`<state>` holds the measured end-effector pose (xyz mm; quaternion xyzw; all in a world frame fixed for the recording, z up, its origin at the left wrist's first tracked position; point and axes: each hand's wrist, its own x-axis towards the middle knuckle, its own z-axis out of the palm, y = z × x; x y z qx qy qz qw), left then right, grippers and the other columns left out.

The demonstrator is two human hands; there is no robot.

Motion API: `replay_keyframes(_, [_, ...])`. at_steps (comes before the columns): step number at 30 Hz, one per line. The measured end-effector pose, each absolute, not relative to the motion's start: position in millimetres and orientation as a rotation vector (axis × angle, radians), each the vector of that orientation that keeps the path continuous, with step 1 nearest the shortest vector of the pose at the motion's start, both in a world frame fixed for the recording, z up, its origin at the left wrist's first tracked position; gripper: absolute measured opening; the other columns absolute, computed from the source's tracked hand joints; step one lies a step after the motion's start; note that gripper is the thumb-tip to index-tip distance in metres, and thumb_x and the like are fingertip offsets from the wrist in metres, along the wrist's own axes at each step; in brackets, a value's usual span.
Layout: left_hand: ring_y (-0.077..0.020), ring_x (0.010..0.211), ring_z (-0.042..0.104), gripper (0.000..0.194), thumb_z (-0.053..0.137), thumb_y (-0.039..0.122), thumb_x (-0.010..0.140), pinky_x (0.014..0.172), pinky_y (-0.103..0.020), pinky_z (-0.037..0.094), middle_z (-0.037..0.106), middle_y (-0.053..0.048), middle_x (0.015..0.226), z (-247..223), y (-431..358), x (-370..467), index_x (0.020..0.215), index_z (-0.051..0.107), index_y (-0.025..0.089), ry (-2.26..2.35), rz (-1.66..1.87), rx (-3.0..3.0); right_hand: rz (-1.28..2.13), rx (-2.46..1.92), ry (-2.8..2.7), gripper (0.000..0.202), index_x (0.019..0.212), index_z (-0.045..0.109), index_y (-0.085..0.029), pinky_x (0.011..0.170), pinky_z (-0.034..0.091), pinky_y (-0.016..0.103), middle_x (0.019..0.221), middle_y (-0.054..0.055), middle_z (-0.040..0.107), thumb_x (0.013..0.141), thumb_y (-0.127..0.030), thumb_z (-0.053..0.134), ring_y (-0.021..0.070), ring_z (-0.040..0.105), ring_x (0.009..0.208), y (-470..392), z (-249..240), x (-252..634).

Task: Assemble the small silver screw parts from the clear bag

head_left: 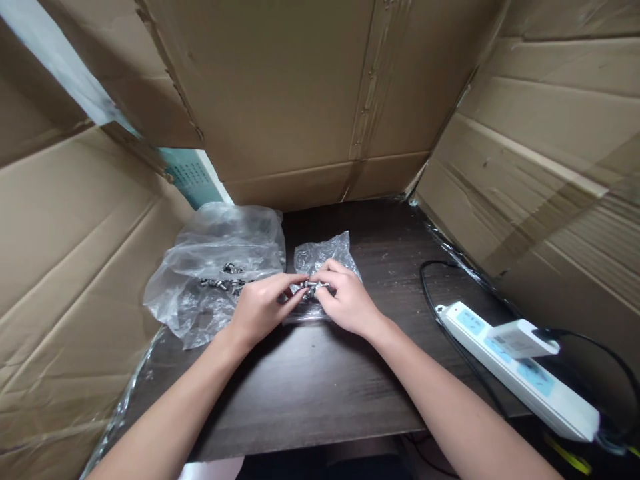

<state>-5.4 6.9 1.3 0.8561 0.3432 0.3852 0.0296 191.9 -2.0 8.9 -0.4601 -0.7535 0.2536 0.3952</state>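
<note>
My left hand (265,300) is closed in a pinch, its fingertips on one end of a small silvery metal piece (313,285) that looks like a bolt. From the other side, the thumb and fingers of my right hand (347,297) grip the same piece. Both hands are over a small clear plastic bag (327,252), with more shiny bits just below the fingertips. To the left lies a larger clear plastic bag (235,233) with several small metal parts (223,283) in it. My fingers partly hide the held piece, so its exact form cannot be made out.
A dark wooden table (310,387) is walled by cardboard panels (300,93) at the back and both sides. On the right is a white power strip (520,373) with a white adapter (523,339) plugged in. A black cable (425,287) loops beside it.
</note>
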Motion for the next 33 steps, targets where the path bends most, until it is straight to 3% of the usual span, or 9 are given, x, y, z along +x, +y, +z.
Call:
replay_keyframes(7, [-0.0105,0.061,0.067,0.02,0.065,0.028,0.094,0.058,-0.021,0.054,0.077,-0.003,0.088,1.6,7.9,-7.1,0.109,0.071,0.017,1.085,1.19,2.601,0.646,-1.085,-1.824,0.038,0.098,0.076,-0.022,0.07,0.046,0.029,0.091,0.002,0.059,0.08,-0.003,0.048,0.0145,0.055,0.075,-4.1,15.1,192.1])
replay_keyframes(14, [-0.0112,0.061,0.068,0.02,0.064,0.028,0.095,0.06,-0.022,0.056,0.078,-0.004,0.092,0.6,8.9,-6.7,0.109,0.071,0.016,1.107,1.195,2.607,0.601,-1.09,-1.79,0.034,0.092,0.076,-0.022,0.071,0.046,0.03,0.087,0.002,0.059,0.081,-0.005,0.049,0.0143,0.054,0.072,-4.2,13.0,191.0])
replay_keyframes(28, [-0.0133,0.069,0.072,0.021,0.063,0.025,0.095,0.063,-0.022,0.057,0.078,-0.005,0.093,0.1,8.4,-7.2,0.113,0.071,0.018,1.081,1.171,2.64,0.655,-1.122,-1.893,0.03,0.098,0.069,-0.021,0.071,0.045,0.027,0.094,0.003,0.059,0.083,-0.004,0.049,0.0147,0.057,0.079,-3.8,8.4,189.7])
replay_keyframes(33, [-0.0136,0.071,0.072,0.021,0.062,0.026,0.096,0.066,-0.023,0.059,0.077,-0.005,0.095,0.9,7.1,-6.4,0.113,0.07,0.017,1.076,1.22,2.643,0.656,-1.113,-1.951,0.024,0.09,0.068,-0.019,0.071,0.044,0.027,0.09,0.002,0.057,0.084,-0.005,0.049,0.0143,0.055,0.078,-4.7,7.9,188.4])
